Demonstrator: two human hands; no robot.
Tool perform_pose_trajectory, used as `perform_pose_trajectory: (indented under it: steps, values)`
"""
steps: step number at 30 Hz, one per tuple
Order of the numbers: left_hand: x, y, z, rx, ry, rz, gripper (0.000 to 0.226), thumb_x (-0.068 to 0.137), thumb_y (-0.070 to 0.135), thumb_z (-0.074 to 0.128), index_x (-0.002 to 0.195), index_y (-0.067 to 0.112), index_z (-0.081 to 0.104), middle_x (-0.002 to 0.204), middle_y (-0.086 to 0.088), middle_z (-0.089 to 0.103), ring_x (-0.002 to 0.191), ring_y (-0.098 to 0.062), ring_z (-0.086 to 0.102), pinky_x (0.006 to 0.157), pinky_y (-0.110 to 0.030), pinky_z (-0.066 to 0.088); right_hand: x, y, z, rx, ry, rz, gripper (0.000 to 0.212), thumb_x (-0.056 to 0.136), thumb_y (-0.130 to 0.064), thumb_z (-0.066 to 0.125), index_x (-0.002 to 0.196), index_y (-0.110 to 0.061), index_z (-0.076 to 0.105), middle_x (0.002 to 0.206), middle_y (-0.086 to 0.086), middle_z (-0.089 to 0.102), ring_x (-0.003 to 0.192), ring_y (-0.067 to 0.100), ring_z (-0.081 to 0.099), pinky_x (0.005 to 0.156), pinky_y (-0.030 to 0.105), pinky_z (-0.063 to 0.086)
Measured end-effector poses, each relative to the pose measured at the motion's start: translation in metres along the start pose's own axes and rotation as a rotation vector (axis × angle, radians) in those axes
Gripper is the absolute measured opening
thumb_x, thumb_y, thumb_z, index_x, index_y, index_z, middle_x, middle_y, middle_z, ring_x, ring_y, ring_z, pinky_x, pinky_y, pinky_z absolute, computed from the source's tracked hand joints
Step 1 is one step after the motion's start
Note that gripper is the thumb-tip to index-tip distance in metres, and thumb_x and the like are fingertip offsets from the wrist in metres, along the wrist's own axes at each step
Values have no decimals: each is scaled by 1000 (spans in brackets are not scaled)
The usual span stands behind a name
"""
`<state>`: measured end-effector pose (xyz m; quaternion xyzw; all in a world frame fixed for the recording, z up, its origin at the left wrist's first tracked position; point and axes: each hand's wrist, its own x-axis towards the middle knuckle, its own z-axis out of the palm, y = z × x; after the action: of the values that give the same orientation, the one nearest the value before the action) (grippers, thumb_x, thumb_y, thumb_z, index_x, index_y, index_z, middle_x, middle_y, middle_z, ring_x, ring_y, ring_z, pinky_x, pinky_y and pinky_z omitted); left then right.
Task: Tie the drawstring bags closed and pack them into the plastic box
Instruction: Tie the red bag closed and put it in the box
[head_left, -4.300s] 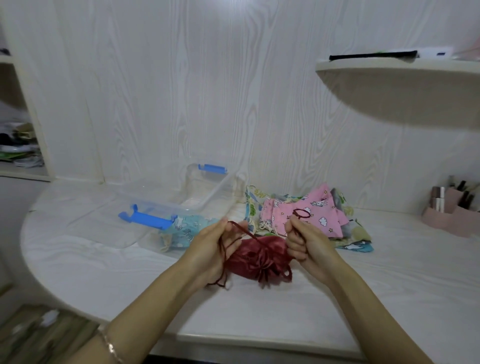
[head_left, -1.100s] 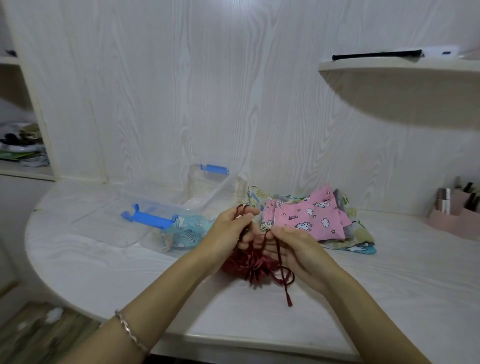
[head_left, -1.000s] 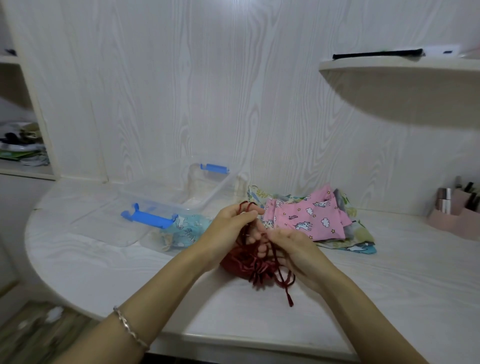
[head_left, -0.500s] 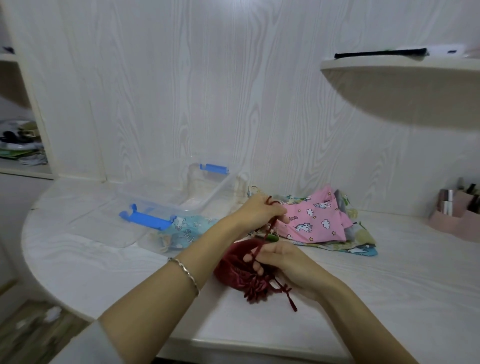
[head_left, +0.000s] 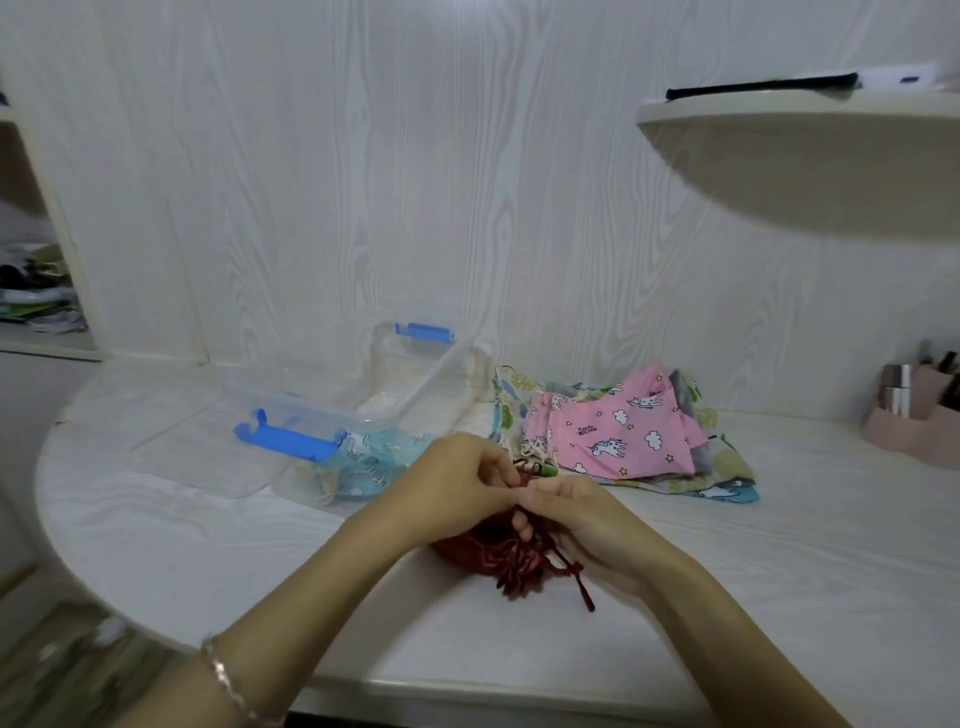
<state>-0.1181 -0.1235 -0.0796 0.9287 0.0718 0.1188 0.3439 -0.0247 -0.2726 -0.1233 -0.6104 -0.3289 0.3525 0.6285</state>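
A dark red drawstring bag (head_left: 493, 556) lies on the white table (head_left: 779, 545) in front of me, its neck gathered. My left hand (head_left: 457, 480) and my right hand (head_left: 576, 512) meet just above it, and both pinch the red cord (head_left: 525, 479). One cord end (head_left: 584, 597) trails out onto the table. The clear plastic box (head_left: 415, 384) with blue clips stands behind to the left. A light blue patterned bag (head_left: 374, 457) lies inside it at its near end. A pile of bags with a pink unicorn bag (head_left: 618, 431) on top lies behind my hands.
The clear box lid (head_left: 171, 447) lies flat to the left of the box. A pink organiser (head_left: 919, 415) stands at the far right. A wall shelf (head_left: 800, 111) juts out at the upper right. The table's rounded edge curves at the left.
My left hand has come down from near the pink bag to meet my right hand above the red bag. Earlier both hands held the cords apart at either side of the bag.
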Motion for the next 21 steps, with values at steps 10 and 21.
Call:
perform_pose_trajectory:
  steps: [10,21]
  values:
    - [-8,-13,9,287,149,251,5,84,29,67,87,26,68,76,14,59,75,-5,56,68,-20,43,1,-3,-9,-130,-59,13,14,86,-12,63,76,-12,74,78,8,69,73,14,61,74,24,47]
    - [-6,-19,15,105,23,322,4,89,19,61,87,15,60,90,4,59,81,-5,50,75,-20,42,-1,-4,-13,-214,-142,34,10,92,-3,59,96,6,62,85,15,71,75,21,65,75,26,51]
